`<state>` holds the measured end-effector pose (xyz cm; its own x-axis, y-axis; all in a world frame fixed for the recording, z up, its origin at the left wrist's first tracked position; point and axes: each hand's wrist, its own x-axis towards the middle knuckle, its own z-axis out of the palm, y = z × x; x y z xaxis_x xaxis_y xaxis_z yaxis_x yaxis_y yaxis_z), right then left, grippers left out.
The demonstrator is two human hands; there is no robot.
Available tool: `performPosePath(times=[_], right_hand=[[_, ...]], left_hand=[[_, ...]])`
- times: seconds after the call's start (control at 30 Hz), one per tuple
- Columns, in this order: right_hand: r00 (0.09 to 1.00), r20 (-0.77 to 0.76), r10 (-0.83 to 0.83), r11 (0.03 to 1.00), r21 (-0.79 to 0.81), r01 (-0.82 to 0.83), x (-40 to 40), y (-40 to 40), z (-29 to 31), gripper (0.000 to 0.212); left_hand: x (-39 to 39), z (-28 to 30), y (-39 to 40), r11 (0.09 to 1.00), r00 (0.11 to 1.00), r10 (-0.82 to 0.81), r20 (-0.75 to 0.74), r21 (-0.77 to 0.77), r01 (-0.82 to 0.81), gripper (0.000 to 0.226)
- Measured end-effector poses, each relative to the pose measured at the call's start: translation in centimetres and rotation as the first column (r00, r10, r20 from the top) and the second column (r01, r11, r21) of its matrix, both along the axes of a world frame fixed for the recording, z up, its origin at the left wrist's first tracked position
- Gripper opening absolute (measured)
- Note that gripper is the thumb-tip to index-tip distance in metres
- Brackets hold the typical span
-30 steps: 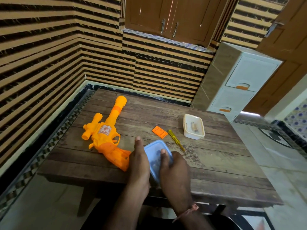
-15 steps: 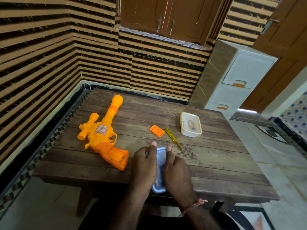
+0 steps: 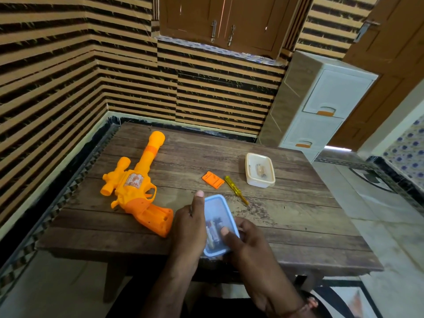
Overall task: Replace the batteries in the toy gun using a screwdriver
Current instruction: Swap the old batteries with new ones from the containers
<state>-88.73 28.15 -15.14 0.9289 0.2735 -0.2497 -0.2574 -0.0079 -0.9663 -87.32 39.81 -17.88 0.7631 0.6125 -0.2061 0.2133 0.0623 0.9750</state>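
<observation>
Batteries (image 3: 212, 232): inside the small blue-lidded box (image 3: 218, 223) I hold at the near edge of the counter (image 3: 286, 221); seen through the clear lid, small, hard and smooth, so I judge they will roll and slip unless pinched across the middle.
Blue-lidded box: light, thin plastic, likely to flex; best taken by its long sides, with the lid peeled up from a corner.
My left hand (image 3: 190, 228): curled round the box's left side, thumb stretched along the lid's edge.
My right hand (image 3: 245, 242): gripping the right side, thumb pressed on the lid near its lower part.
Toy gun (image 3: 137, 191): lying flat just left of my hands, grip toward me; hollow plastic, I'd guess light and stiff, steadied best by the grip.
Battery cover (image 3: 213, 179): small orange piece lying loose beyond the box.
Screwdriver (image 3: 236, 190): yellow handle, thin shaft, beside the cover; untouched.
White tub (image 3: 260, 169): open, further right, something small inside that I cannot make out.
</observation>
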Motion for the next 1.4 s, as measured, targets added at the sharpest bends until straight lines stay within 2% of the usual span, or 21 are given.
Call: performPosePath(times=[0.1, 0.2, 0.3, 0.4, 0.6, 0.7, 0.77, 0.83, 0.93, 0.97, 1.03, 1.07, 1.1, 1.2, 1.3, 1.4], right_hand=[[0.969, 0.025, -0.248, 0.968, 0.041, 0.247, 1.4, -1.6, -0.4, 0.012], [0.894, -0.061, -0.444, 0.883, 0.137, 0.448, 5.5, -5.4, 0.3, 0.014], [0.831, -0.023, -0.556, 0.826, 0.091, 0.556, 11.1, -9.7, 1.1, 0.017], [0.797, -0.02, -0.603, 0.797, 0.032, 0.604, 15.5, -12.3, 1.5, 0.032], [0.807, -0.086, -0.585, 0.81, -0.124, 0.574, 21.4, -13.6, -0.3, 0.036], [0.832, -0.041, -0.553, 0.807, -0.273, 0.523, 23.3, -12.9, -1.9, 0.014], [0.855, 0.062, -0.515, 0.741, -0.47, 0.48, 25.0, -13.2, -3.1, 0.022], [0.885, 0.122, -0.45, 0.677, -0.6, 0.426, 26.5, -13.5, -4.1, 0.021], [0.891, 0.141, -0.431, 0.646, -0.642, 0.413, 26.0, -12.7, -3.2, 0.025], [0.893, 0.192, -0.408, 0.581, -0.7, 0.416, 25.6, -12.5, -2.9, 0.026], [0.845, 0.422, -0.33, 0.404, -0.746, 0.53, 24.7, -11.5, -2.2, 0.036], [0.811, 0.519, -0.272, 0.376, -0.718, 0.586, 24.0, -10.5, -1.9, 0.039], [0.805, 0.553, -0.212, 0.389, -0.708, 0.589, 23.4, -9.4, -2.0, 0.042], [0.857, 0.498, -0.132, 0.397, -0.766, 0.506, 22.1, -5.9, -1.9, 0.052], [0.872, 0.422, -0.248, 0.392, -0.779, 0.489, 22.1, -4.4, -1.7, 0.053], [0.88, 0.38, -0.283, 0.392, -0.792, 0.468, 21.8, -4.2, -1.6, 0.049]], left_hand=[[-0.1, 0.3, -0.7, 0.98, 0.993, -0.099, 0.059, -0.165, 0.107, 0.053], [-0.3, 0.7, -0.5, 0.968, 0.986, -0.114, 0.118, -0.211, 0.137, 0.047], [-0.1, 0.6, 0.2, 0.969, 0.983, -0.101, 0.153, -0.209, 0.132, 0.046], [0.5, 0.2, 0.1, 0.966, 0.98, -0.099, 0.171, -0.22, 0.136, 0.052], [0.7, -0.8, -0.8, 0.966, 0.972, -0.128, 0.196, -0.198, 0.168, 0.05], [1.1, -1.4, -1.2, 0.965, 0.971, -0.126, 0.201, -0.203, 0.167, 0.05], [1.3, -1.7, -1.3, 0.967, 0.97, -0.128, 0.204, -0.19, 0.168, 0.05], [1.5, -1.9, -1.3, 0.969, 0.97, -0.123, 0.211, -0.184, 0.163, 0.048], [1.6, -1.9, -1.3, 0.969, 0.968, -0.115, 0.224, -0.19, 0.159, 0.048], [1.6, -1.9, -1.3, 0.968, 0.967, -0.113, 0.228, -0.193, 0.158, 0.048], [1.6, -1.8, -1.4, 0.97, 0.966, -0.104, 0.236, -0.189, 0.151, 0.047], [1.6, -1.8, -1.4, 0.972, 0.966, -0.098, 0.239, -0.187, 0.145, 0.048], [1.6, -1.8, -1.4, 0.972, 0.966, -0.095, 0.242, -0.185, 0.142, 0.048], [1.5, -1.6, -1.6, 0.975, 0.965, -0.084, 0.248, -0.182, 0.131, 0.048], [1.2, -1.6, -1.5, 0.978, 0.964, -0.078, 0.256, -0.17, 0.124, 0.047], [1.2, -1.5, -1.3, 0.978, 0.96, -0.07, 0.271, -0.169, 0.119, 0.045]])
